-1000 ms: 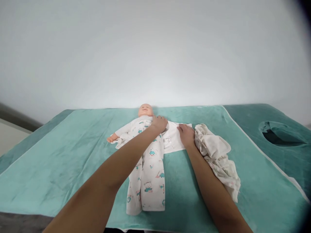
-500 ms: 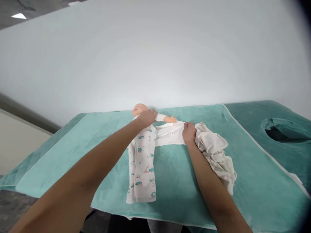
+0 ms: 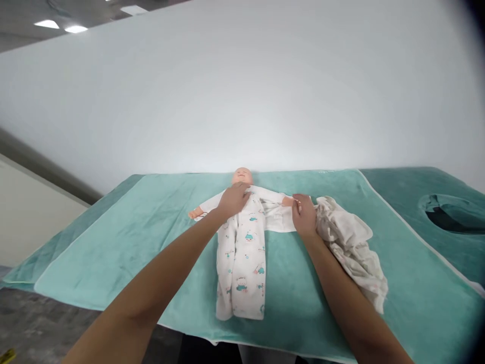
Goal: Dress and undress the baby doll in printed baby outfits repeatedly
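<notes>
A baby doll (image 3: pixel 242 176) lies on its back on a teal towel (image 3: pixel 113 237), dressed in a white printed sleepsuit (image 3: pixel 242 253). My left hand (image 3: pixel 232 199) rests on the doll's chest, fingers curled over the fabric near the neck. My right hand (image 3: pixel 304 215) pinches the open white flap of the sleepsuit (image 3: pixel 278 220) at the doll's outstretched arm, right by its small hand (image 3: pixel 290 201). The doll's other arm (image 3: pixel 200 210) sticks out to the left.
A crumpled white cloth (image 3: pixel 350 242) lies just right of my right hand. The towel covers a padded teal table with a face hole (image 3: pixel 450 215) at the far right. A plain pale wall stands behind; the floor shows at lower left.
The doll has been turned from lying partly on its side to flat on its back. My left hand moved from its shoulder to its chest; my right hand stayed at the flap.
</notes>
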Tool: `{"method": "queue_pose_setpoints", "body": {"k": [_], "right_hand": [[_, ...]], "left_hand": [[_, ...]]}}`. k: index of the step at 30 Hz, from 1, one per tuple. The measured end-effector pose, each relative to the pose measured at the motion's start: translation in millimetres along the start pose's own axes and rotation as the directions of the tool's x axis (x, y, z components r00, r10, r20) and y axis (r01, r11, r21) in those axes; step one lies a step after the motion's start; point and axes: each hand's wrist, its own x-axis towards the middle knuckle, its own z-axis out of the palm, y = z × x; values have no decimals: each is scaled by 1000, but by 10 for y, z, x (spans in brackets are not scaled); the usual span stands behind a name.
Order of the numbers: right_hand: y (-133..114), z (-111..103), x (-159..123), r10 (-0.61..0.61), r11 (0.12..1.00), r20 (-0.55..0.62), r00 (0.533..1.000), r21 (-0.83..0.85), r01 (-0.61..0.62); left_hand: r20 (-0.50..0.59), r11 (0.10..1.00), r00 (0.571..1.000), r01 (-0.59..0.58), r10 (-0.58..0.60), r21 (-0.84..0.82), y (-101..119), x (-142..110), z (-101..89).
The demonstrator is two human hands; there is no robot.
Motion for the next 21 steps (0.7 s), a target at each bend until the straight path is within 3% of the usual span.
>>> {"method": "queue_pose_setpoints", "body": {"k": [2,4,7,10,12,14,18,21], "right_hand": [[-239,195,31,49,990,179,983,123,-72],[-432,446,115,81,966,351,933,203,-160],[-594,781,296,113,970,486,867,137,-203],[-655,946,427,134,990,568,812,-34,-140],[-680,965,433,115,990,610,784,-137,-38],[-697,934,377,97,975,612,785,-216,48],[-698,784,229,96,952,574,813,-292,94],[-687,657,166,79,945,559,825,-306,117]], "left_hand": [[-68,971,996,41,-58,-236,-258,-153,-46],[-68,910,989,92,-130,-404,-464,-268,-51],[51,813,973,216,-225,-541,-686,-396,-65],[214,765,950,309,-226,-566,-862,-493,-93],[219,808,960,267,-175,-525,-938,-528,-77],[156,861,980,183,-122,-475,-949,-543,-26],[37,894,997,78,-69,-442,-781,-614,87],[13,897,999,42,-40,-441,-656,-767,73]]}}
